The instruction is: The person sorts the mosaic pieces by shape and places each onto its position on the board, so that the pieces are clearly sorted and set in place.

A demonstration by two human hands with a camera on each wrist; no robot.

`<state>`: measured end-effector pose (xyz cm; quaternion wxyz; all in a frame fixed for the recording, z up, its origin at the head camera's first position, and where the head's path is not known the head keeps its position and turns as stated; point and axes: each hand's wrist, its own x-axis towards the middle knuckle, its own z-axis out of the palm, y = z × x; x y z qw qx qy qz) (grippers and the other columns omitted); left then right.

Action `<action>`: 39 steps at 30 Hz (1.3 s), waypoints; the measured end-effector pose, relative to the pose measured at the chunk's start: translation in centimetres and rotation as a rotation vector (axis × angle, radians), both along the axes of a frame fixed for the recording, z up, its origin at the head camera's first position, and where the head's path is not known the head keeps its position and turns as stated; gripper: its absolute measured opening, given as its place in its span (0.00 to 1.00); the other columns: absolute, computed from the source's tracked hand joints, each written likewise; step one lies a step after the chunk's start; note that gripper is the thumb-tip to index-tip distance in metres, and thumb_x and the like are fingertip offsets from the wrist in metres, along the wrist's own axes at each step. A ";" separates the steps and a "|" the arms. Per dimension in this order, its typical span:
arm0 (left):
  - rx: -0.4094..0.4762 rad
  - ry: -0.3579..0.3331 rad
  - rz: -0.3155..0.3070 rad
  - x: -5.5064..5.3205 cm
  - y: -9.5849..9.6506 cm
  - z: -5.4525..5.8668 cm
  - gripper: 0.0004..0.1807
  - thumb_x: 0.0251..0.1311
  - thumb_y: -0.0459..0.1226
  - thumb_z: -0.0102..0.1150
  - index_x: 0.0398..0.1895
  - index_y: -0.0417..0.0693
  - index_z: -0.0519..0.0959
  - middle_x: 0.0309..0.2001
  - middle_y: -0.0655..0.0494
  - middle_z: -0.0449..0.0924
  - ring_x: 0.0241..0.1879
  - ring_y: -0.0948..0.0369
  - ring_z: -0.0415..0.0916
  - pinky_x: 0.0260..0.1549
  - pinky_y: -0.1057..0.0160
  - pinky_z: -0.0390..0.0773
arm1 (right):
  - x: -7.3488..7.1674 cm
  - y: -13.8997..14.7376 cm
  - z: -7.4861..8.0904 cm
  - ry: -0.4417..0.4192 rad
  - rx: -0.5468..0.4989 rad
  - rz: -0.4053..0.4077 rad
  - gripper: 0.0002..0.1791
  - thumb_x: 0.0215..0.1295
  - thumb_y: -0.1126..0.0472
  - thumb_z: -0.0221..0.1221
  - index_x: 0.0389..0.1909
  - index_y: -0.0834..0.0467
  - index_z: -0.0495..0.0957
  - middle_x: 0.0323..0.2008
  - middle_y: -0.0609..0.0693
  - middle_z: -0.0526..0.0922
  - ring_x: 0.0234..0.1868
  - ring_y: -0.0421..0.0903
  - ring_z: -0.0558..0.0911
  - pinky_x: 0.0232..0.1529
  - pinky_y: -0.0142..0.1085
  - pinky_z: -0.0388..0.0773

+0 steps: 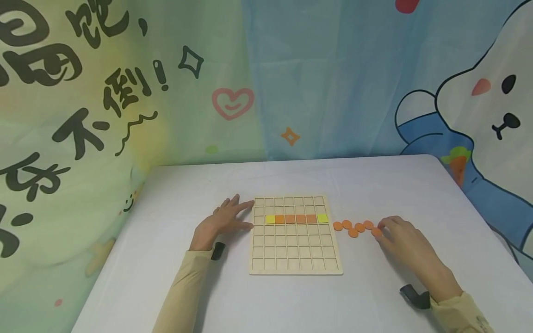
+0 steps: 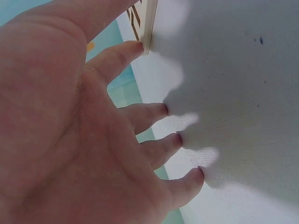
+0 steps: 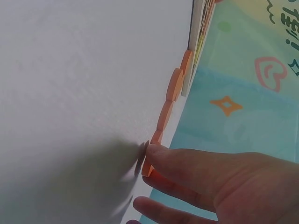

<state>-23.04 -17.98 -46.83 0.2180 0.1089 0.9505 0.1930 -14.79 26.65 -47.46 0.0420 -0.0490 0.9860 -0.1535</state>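
Note:
A square wooden grid board (image 1: 281, 253) lies flat on the table. One of its rows carries several orange square tiles (image 1: 290, 219) between two yellow square tiles (image 1: 270, 219). My left hand (image 1: 220, 219) has its fingers spread, thumb and index fingertip at the board's left edge; the left wrist view shows the other fingertips down on the cloth. Off the board's right side, several round orange discs (image 1: 347, 225) form an uneven line. At that line's right end my right hand (image 1: 405, 240) pinches one orange disc (image 3: 147, 167) between thumb and index finger.
A white cloth covers the table (image 1: 300, 303). Behind it hangs a printed curtain (image 1: 333, 83) with a cartoon animal and large lettering. Dark straps (image 1: 415, 297) sit at both wrists.

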 end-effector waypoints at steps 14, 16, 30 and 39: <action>0.000 0.001 -0.004 0.1 0.0 0.0 0.42 0.63 0.54 0.64 0.79 0.64 0.58 0.82 0.42 0.39 0.80 0.39 0.36 0.76 0.34 0.45 | -0.1 -0.1 0.4 -0.022 0.000 -0.021 0.16 0.65 0.60 0.64 0.47 0.67 0.79 0.56 0.73 0.75 0.55 0.70 0.75 0.55 0.66 0.75; 0.007 -0.006 0.001 0.1 0.0 0.0 0.42 0.63 0.53 0.64 0.79 0.64 0.58 0.82 0.42 0.38 0.80 0.39 0.35 0.76 0.34 0.44 | -0.2 -0.2 0.3 -0.019 -0.004 -0.026 0.16 0.66 0.60 0.64 0.48 0.67 0.79 0.56 0.73 0.75 0.55 0.70 0.75 0.55 0.66 0.75; 0.008 -0.018 0.019 0.1 0.2 0.2 0.42 0.63 0.52 0.65 0.79 0.64 0.58 0.82 0.42 0.38 0.81 0.40 0.35 0.77 0.34 0.44 | -0.5 -0.8 0.6 -0.015 -0.015 -0.030 0.18 0.66 0.59 0.64 0.49 0.68 0.78 0.55 0.72 0.76 0.53 0.68 0.76 0.55 0.65 0.76; 0.008 -0.014 0.012 0.0 0.1 0.2 0.42 0.63 0.52 0.65 0.79 0.64 0.58 0.82 0.42 0.38 0.81 0.40 0.35 0.77 0.34 0.44 | -0.5 -1.3 1.0 -0.015 -0.030 -0.003 0.17 0.67 0.59 0.63 0.49 0.67 0.79 0.58 0.72 0.75 0.57 0.69 0.75 0.58 0.66 0.74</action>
